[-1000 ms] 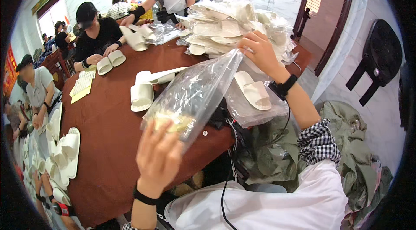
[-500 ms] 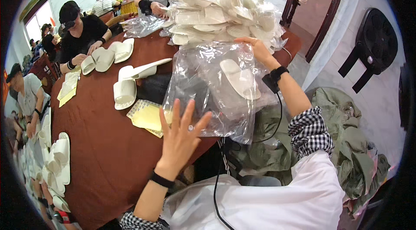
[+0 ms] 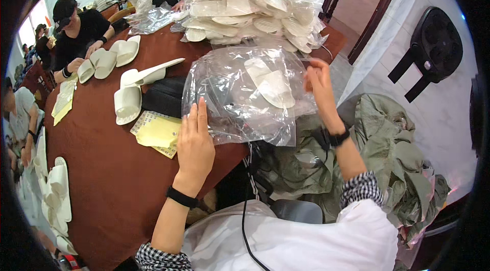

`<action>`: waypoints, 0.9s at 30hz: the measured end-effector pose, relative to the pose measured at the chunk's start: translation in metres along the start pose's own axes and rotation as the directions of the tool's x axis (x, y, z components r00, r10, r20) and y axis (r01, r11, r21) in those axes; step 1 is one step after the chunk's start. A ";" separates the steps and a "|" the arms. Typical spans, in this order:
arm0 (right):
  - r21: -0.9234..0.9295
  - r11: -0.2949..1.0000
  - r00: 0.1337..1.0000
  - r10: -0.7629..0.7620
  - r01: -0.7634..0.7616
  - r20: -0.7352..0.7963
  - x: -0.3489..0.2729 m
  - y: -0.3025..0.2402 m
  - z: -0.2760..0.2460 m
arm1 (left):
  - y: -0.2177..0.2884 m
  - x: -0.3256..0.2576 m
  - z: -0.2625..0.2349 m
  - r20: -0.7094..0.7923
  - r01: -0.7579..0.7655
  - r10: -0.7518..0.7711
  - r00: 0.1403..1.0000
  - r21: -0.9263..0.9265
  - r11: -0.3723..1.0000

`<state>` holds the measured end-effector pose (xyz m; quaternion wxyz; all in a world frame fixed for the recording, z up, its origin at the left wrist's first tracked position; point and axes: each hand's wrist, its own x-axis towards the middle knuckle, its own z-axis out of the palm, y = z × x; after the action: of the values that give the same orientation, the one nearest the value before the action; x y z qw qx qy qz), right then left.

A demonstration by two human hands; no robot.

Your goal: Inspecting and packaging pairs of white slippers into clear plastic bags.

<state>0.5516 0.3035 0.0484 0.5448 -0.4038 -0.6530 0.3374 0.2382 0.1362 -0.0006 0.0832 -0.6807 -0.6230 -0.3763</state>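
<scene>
The left hand (image 3: 195, 151) is flat, fingers straight, at the left side of the bag (image 3: 219, 84), which spreads by the table's (image 3: 102, 184) edge near the slipper pile (image 3: 242, 8), the right hand (image 3: 321, 87) half curled opposite, its grip unclear.

Pale marbled walls (image 3: 439, 123), dark door frame (image 3: 376, 16), bright window (image 3: 30, 26)

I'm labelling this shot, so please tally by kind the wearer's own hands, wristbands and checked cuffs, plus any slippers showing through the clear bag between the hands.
Hands: 2 (left hand, right hand)
Black wristbands: 2
Checked cuffs: 2
Slipper seen through the clear bag: 1
Total: 7
</scene>
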 end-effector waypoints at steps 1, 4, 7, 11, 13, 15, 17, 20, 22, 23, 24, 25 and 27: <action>0.037 0.993 0.991 0.111 -0.114 0.078 -0.027 -0.025 0.002 | -0.001 0.000 0.002 0.015 0.010 -0.011 1.000 0.088 0.996; 0.131 0.956 0.933 0.216 -0.262 0.287 -0.084 -0.065 0.005 | 0.008 0.007 0.020 -0.001 0.004 -0.004 1.000 0.311 0.950; -0.023 0.966 0.912 0.250 -0.257 0.326 -0.106 -0.086 0.011 | 0.023 0.016 0.030 0.032 0.007 -0.020 0.999 0.345 0.938; 0.017 0.977 0.955 0.202 -0.210 0.216 -0.087 -0.060 -0.002 | 0.035 0.021 0.033 0.098 0.009 -0.049 0.994 0.375 0.927; 0.036 0.966 0.951 0.246 -0.257 0.189 -0.073 -0.046 -0.010 | 0.036 0.023 0.034 0.091 -0.004 -0.030 0.995 0.356 0.935; 0.061 0.948 0.943 0.303 -0.314 0.136 -0.059 -0.029 -0.023 | 0.036 0.028 0.035 0.097 -0.094 0.067 0.993 0.306 0.947; 0.184 0.950 0.967 0.243 -0.253 0.075 -0.041 -0.011 -0.031 | 0.040 0.035 0.038 0.079 -0.218 0.205 0.975 0.218 0.951; 0.445 0.884 0.985 0.171 -0.146 -0.015 -0.014 0.013 -0.042 | 0.043 0.051 0.038 0.125 -0.281 0.263 0.957 0.163 0.946; 0.809 0.581 0.930 0.339 -0.091 -0.139 -0.004 0.030 -0.040 | 0.044 0.060 0.048 0.088 -0.228 0.223 0.971 0.051 0.972; 0.793 0.577 0.923 0.380 -0.194 -0.051 -0.003 0.044 -0.041 | 0.049 0.064 0.053 0.101 -0.108 0.129 0.987 -0.192 0.975; 0.790 0.585 0.924 0.377 -0.187 -0.060 -0.009 0.056 -0.048 | 0.054 0.067 0.060 0.138 0.021 0.042 0.990 -0.422 0.907; 0.651 0.660 0.914 0.381 -0.376 0.141 -0.016 0.054 -0.032 | 0.052 0.069 0.070 0.109 -0.006 0.052 0.993 -0.384 0.923; 0.460 0.718 0.852 0.409 -0.522 0.327 -0.019 0.043 -0.007 | 0.061 0.071 0.081 0.115 -0.114 0.148 0.982 -0.264 0.958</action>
<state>0.5665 0.3056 0.0039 0.4623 -0.3516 -0.4612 0.6707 0.3225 0.2266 0.0080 -0.0226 -0.7493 -0.5267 -0.4008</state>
